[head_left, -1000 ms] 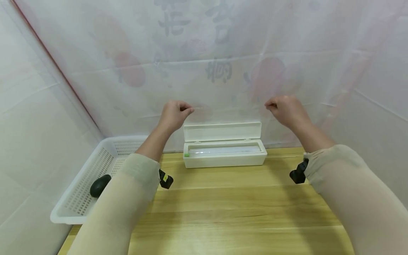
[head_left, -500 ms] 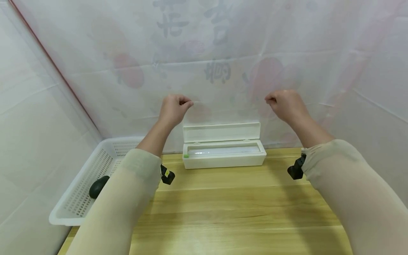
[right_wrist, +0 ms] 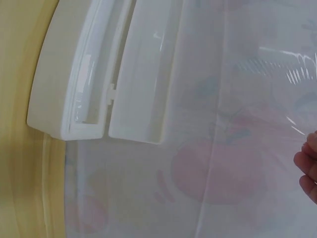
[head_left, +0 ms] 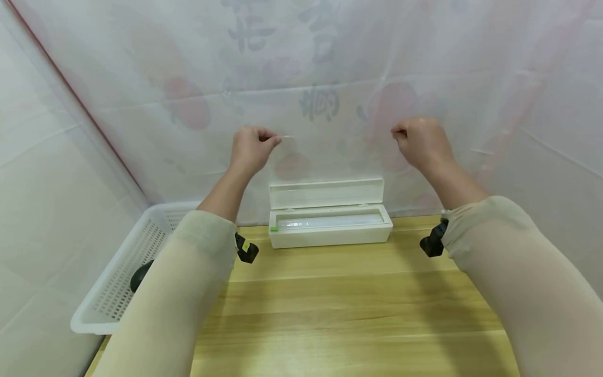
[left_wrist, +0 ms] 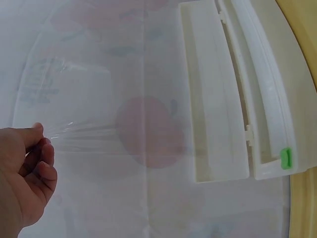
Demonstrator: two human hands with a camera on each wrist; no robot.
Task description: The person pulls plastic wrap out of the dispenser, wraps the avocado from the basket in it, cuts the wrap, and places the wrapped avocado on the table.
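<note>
Thumb and fingers of my left hand point(head_left: 249, 152) pinch a corner of clear cling film point(left_wrist: 81, 134), which gathers into creases at the fingertips. My right hand point(head_left: 424, 144) pinches the film's other side; glints on it show beside those fingertips point(right_wrist: 311, 144) in the right wrist view. Both hands are raised above and behind a white cling film dispenser point(head_left: 330, 239), well apart from each other. Its lid point(head_left: 327, 195) is hinged up at the back. The film roll point(head_left: 332, 222) lies inside, and a small green slider point(left_wrist: 286, 158) sits at the left end.
At the left stands a white perforated basket point(head_left: 89, 328) with a dark green, smooth oblong thing point(head_left: 139, 277) in it, partly hidden by the left sleeve. The wooden table point(head_left: 330, 314) runs up to a printed white curtain point(head_left: 348, 125) behind the dispenser.
Both hands have risen steadily away from the dispenser, still pinching the film. The dispenser and basket stay where they were.
</note>
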